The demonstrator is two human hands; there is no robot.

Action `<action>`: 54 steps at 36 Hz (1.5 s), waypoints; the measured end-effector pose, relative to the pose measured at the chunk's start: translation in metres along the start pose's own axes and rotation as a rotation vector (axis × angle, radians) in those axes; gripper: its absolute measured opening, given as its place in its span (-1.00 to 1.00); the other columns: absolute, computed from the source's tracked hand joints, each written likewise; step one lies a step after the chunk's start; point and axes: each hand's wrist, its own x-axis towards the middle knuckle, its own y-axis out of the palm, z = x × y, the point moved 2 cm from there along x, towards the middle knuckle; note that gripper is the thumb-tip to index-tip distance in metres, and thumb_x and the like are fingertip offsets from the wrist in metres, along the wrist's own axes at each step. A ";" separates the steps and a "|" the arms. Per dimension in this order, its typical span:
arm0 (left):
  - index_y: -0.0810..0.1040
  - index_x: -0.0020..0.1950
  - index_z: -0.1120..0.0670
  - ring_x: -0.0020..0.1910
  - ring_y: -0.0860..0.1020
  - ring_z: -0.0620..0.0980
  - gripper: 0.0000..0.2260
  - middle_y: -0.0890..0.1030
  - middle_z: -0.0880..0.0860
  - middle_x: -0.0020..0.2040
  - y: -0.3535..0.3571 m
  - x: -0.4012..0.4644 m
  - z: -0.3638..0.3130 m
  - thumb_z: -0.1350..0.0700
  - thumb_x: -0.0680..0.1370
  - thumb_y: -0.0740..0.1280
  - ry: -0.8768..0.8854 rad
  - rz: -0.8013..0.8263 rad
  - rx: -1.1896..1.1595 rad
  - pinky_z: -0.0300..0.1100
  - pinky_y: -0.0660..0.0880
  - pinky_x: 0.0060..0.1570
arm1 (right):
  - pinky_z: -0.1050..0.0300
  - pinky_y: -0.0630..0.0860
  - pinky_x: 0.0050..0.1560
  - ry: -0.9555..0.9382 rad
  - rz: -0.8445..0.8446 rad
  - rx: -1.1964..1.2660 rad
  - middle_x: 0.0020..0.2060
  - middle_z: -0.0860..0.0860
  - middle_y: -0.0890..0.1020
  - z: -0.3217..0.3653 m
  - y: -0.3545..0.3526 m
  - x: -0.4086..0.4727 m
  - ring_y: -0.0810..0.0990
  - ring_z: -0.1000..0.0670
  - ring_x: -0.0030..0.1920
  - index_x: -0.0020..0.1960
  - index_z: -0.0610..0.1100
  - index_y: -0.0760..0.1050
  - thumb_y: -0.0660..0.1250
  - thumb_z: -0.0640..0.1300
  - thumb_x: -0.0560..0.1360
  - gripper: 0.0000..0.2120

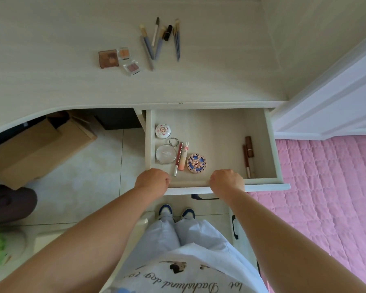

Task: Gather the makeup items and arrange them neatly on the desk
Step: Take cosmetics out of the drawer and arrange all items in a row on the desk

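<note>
Surface (199, 81): brushes, palettes far | drawer (218, 127) open — left hand (152, 180), right hand (227, 180) clenched on its front edge | next, likely: lift compacts out.

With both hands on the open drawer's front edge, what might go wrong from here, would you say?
1. The drawer is pulled far out; with left hand and right hand pressing its front, it might tip or slip off its runners.
2. A jolt could roll the lip tubes at its right side.
3. The clear compact and keyring touch, so lifting one may drag the other.
</note>
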 end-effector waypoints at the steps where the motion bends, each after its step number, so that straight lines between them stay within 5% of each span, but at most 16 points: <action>1: 0.60 -0.07 0.01 -0.09 0.46 0.03 -0.74 0.59 0.01 0.01 0.002 -0.002 0.001 0.15 0.57 0.11 -0.012 0.005 -0.012 -0.18 0.31 -0.21 | 0.17 0.36 -0.22 0.003 0.014 -0.001 -0.03 -0.07 0.61 0.000 0.000 0.000 0.44 -0.06 -0.19 0.01 -0.15 0.54 0.05 -0.24 0.54 -0.71; 15: 0.49 -0.23 0.04 -0.18 0.44 0.02 -0.77 0.53 0.02 -0.16 0.004 -0.018 -0.010 0.16 0.54 0.10 -0.164 0.091 -0.123 -0.21 0.30 -0.28 | 0.18 0.40 -0.26 -0.026 0.083 -0.007 -0.40 0.00 0.41 -0.007 0.003 -0.002 0.47 -0.01 -0.25 -0.14 -0.14 0.47 0.12 -0.24 0.50 -0.84; 23: 0.46 -0.30 0.07 -0.23 0.42 0.03 -0.77 0.50 0.02 -0.23 0.008 -0.021 -0.014 0.15 0.52 0.11 -0.196 0.114 -0.130 -0.24 0.23 -0.42 | 0.22 0.36 -0.30 0.023 0.084 0.123 -0.37 0.00 0.46 -0.021 0.010 -0.007 0.48 -0.03 -0.27 -0.21 -0.14 0.48 0.11 -0.23 0.48 -0.81; 33: 0.29 -0.44 0.06 -0.35 0.28 -0.02 -0.72 0.35 -0.01 -0.39 0.014 -0.030 -0.019 0.16 0.49 0.15 -0.221 0.163 -0.180 -0.22 0.16 -0.44 | 0.25 0.27 -0.41 -0.008 0.061 0.118 -0.36 0.03 0.45 -0.029 0.020 -0.015 0.45 -0.01 -0.28 -0.06 -0.15 0.56 0.11 -0.20 0.50 -0.76; 54: 0.37 -0.35 0.05 -0.20 0.43 0.03 -0.76 0.44 -0.01 -0.26 0.008 -0.027 -0.021 0.06 0.51 0.14 -0.201 0.262 -0.048 -0.23 0.30 -0.31 | 0.22 0.38 -0.31 -0.023 0.065 0.086 -0.31 0.00 0.49 -0.024 0.021 -0.011 0.47 -0.01 -0.27 -0.11 -0.14 0.54 0.12 -0.22 0.48 -0.79</action>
